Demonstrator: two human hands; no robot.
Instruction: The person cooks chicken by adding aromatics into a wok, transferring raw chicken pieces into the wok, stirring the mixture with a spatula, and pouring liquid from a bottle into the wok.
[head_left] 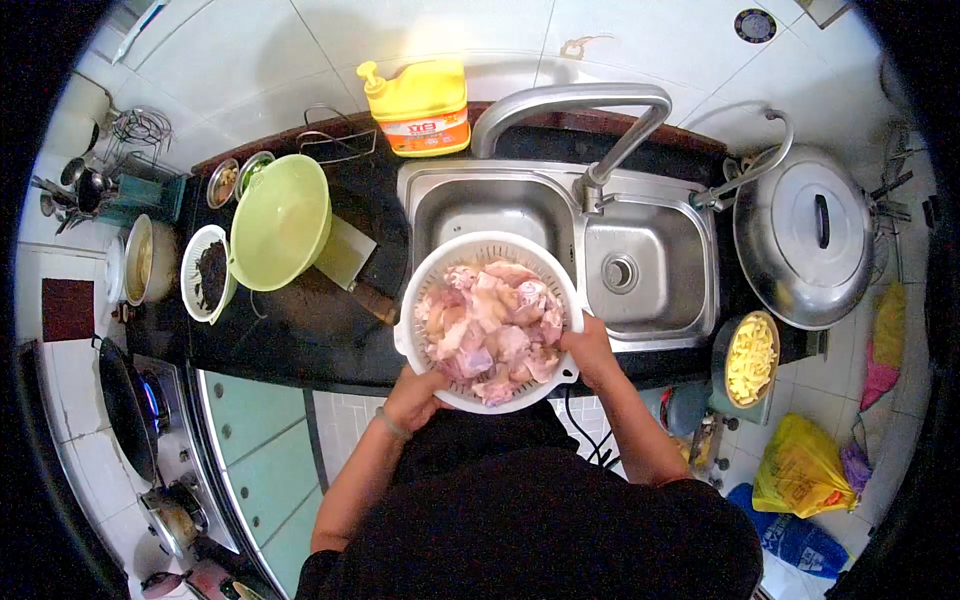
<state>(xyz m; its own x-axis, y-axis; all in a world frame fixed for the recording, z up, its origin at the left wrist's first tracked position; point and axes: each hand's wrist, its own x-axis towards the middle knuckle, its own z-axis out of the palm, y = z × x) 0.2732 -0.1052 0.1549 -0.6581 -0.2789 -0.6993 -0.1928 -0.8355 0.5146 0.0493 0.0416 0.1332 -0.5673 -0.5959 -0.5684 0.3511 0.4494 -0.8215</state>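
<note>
Bright glare on tiled wall (pixel 420 30) above yellow bottle (pixel 422 108), soft shadows beside it. I see strong fisheye bend, black vignette edges, dark-area grain, slight softness.

Both bare hands hold a round white plastic colander (pixel 410 285) filled with pale pink chunks of raw meat (pixel 492 330) at the centre of the frame; the left hand (pixel 412 400) grips its lower left rim, the right hand (pixel 592 352) its lower right. Behind it lies a double-bowl stainless steel sink (pixel 640 250), set in a glossy black desk (pixel 290 350). A yellow plastic pump bottle (pixel 422 105) stands at upper centre. Left of the colander are a wide-bladed metal cleaver (pixel 345 252) and a light green plastic basin (pixel 283 222).
</note>
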